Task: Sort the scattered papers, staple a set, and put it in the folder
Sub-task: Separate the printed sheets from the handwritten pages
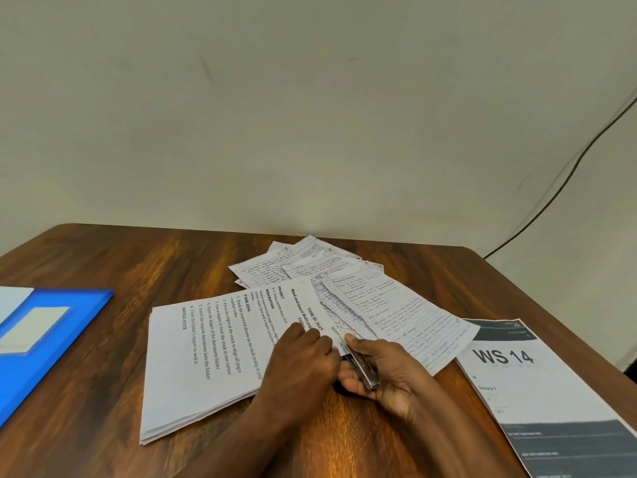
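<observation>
The wooden bench (103, 339) carries all items. A printed stack (206, 357) lies at centre, its top sheet showing task text. Beyond and to the right of it, handwritten sheets (362, 288) lie fanned and overlapping, some resting on the stack's far right corner.

The right hand (382, 367) grips a small metal stapler (362, 365), fingers curled under it and thumb along its top. The stapler's front end meets the near corner of the papers where printed and handwritten sheets overlap. Whether its mouth encloses the corner cannot be told.

The left hand (303, 360) rests on the stack's right edge, just beside the stapler. Its fingers are curled downward onto the paper; whether they pinch the sheets is hidden.

A blue folder (51, 343) lies at the left bench edge, well apart from the papers, bearing a pale label. A sheet marked "WS 14" (517, 377) lies at right. A black cable (568, 174) runs down the wall.
</observation>
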